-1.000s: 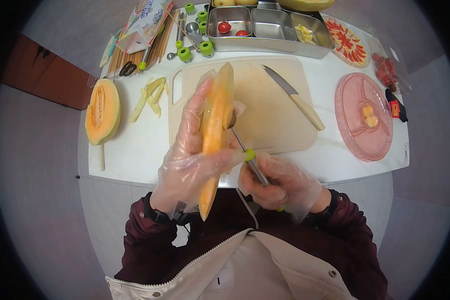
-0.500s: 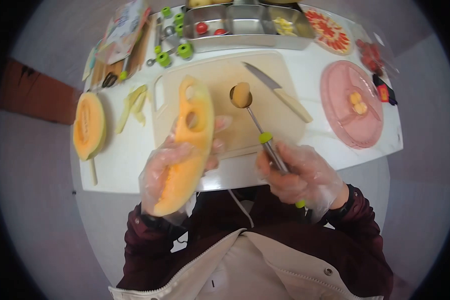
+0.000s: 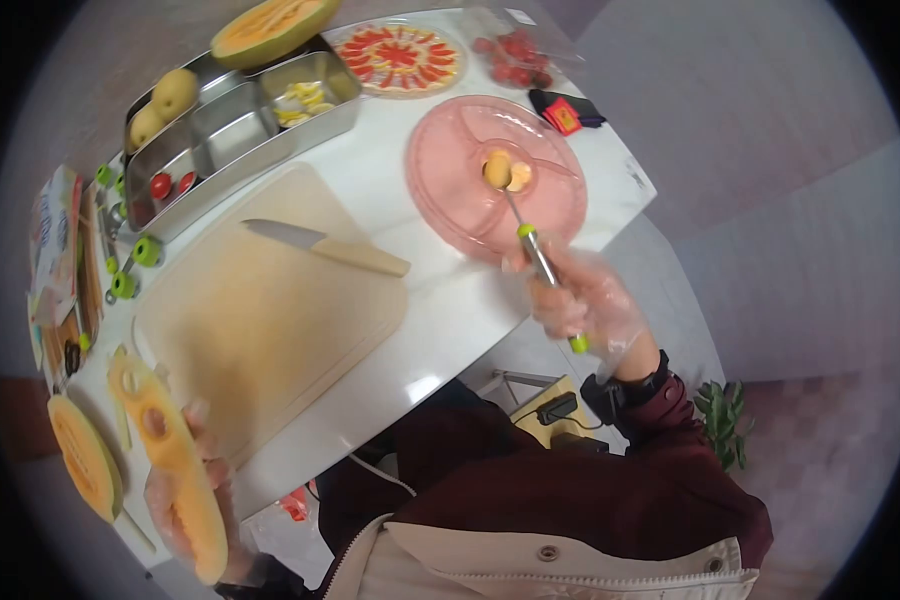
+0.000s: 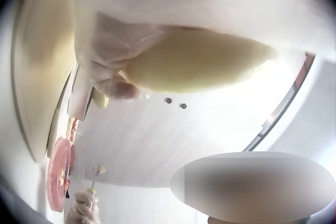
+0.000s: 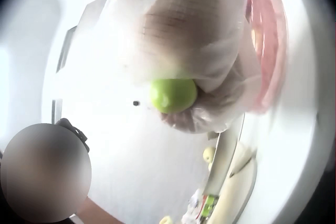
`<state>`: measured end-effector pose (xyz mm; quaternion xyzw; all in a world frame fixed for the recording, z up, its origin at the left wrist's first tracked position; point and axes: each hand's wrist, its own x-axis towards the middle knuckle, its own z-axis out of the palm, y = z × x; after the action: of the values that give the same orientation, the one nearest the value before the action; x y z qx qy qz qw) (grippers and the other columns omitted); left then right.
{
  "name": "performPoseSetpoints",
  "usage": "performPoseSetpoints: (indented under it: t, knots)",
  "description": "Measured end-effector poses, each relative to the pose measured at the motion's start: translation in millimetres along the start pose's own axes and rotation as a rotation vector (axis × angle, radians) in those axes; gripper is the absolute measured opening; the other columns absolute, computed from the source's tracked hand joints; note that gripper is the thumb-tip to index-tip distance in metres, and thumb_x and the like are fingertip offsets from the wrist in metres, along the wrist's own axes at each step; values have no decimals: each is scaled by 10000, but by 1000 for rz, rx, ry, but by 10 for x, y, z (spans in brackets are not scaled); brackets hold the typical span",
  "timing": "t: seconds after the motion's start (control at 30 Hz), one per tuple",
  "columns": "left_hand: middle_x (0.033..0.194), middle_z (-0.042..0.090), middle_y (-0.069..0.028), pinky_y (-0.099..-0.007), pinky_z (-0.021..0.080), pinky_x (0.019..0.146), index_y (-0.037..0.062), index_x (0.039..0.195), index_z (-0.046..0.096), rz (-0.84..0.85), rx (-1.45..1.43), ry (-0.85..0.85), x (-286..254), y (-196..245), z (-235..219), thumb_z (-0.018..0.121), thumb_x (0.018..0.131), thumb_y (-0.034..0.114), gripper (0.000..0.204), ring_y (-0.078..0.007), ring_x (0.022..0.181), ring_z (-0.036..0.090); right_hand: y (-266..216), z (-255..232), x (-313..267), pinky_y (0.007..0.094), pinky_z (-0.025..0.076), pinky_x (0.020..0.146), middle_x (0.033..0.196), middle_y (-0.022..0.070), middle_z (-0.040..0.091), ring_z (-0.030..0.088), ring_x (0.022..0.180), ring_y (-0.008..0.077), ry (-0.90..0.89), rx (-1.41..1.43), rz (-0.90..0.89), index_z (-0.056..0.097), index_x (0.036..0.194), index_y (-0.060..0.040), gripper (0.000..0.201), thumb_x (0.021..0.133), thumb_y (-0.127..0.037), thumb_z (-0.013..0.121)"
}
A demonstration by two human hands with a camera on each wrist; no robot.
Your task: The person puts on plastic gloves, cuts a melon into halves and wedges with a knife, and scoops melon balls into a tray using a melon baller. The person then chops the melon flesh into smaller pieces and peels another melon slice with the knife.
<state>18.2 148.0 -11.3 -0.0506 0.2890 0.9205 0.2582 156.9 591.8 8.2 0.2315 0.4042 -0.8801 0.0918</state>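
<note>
My gloved left hand grips a long peeled melon slice at the table's left front edge. Two round holes show near the slice's upper end; its smooth outer side faces the left wrist camera. In my gloved right hand is a melon baller with a steel handle and green ends. Its scoop carries an orange melon ball over the middle of the pink divided plate. More melon balls lie in the plate's centre, partly overlapped by the scoop.
A knife lies on the cutting board. Behind stands a steel compartment tray with fruit, beside a plate of red and yellow pieces. A halved melon is far left; a bag of strawberries sits beyond the pink plate.
The melon baller came away from the slice with a ball in its scoop, then moved right over the pink plate. My left hand lowered the slice leftward. The head view swung right.
</note>
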Motion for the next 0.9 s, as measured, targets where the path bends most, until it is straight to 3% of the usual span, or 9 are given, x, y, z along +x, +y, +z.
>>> performPoseSetpoints:
  t: [0.1,0.23,0.3,0.47,0.57,0.7,0.77,0.8,0.9]
  knots:
    - [1289,447,-207,-270,515,716,-5,1557,258,30,72,10,19,26,92,625,923,44,735,-184,955,518,-112,-300,-30,226,333,477,654,-46,455,367,524,56,147,-114,-89,599,1275,-74,405,1104,-422,482]
    - [1282,450,-201,-268,520,711,-9,1564,247,37,72,57,36,8,176,624,920,39,747,-184,948,516,-247,-388,-12,236,311,485,704,-19,545,391,529,70,265,-181,-114,613,1269,-84,334,1085,-350,530]
    - [1303,422,-198,-294,527,825,-28,1454,400,-12,32,-128,50,39,104,618,990,80,523,-231,1039,514,-308,-392,30,235,312,482,723,-4,575,406,530,72,305,-200,-121,613,1259,-79,325,1078,-341,550]
    - [1289,424,-192,-281,527,823,-17,1461,390,-27,52,-124,48,63,90,616,992,76,529,-218,1024,516,-463,-582,206,229,323,469,795,58,647,428,525,63,388,-386,-156,583,1184,-49,275,1060,-295,577]
    - [1287,426,-192,-278,532,822,-12,1449,394,-13,75,-117,31,63,67,619,990,79,519,-210,1021,522,-536,-624,267,213,336,462,821,50,675,449,527,48,426,-483,-149,619,1099,-52,251,1072,-297,572]
    - [1289,427,-193,-278,540,822,-8,1428,406,-9,70,-111,33,66,56,622,990,90,498,-212,1022,529,-622,-684,319,212,343,469,793,44,668,459,527,48,398,-485,-127,623,1125,-35,228,1059,-250,578]
    - [1289,427,-194,-278,540,817,-9,1431,403,-3,73,-108,41,63,53,622,990,90,502,-215,1017,528,-672,-698,326,220,377,495,803,61,667,503,559,73,360,-542,-131,546,1336,3,362,1043,-209,565]
    - [1289,427,-195,-279,539,812,-10,1434,400,2,76,-102,40,62,55,623,991,90,506,-218,1011,528,-655,-680,342,220,377,495,803,61,667,503,559,73,359,-542,-129,546,1336,3,362,1043,-209,565]
    - [1290,427,-198,-281,541,799,-16,1445,390,13,60,-84,38,52,42,622,990,81,520,-227,1005,529,-596,-554,412,233,443,563,792,38,667,559,620,86,551,-770,-248,532,1489,-13,500,1037,-224,562]
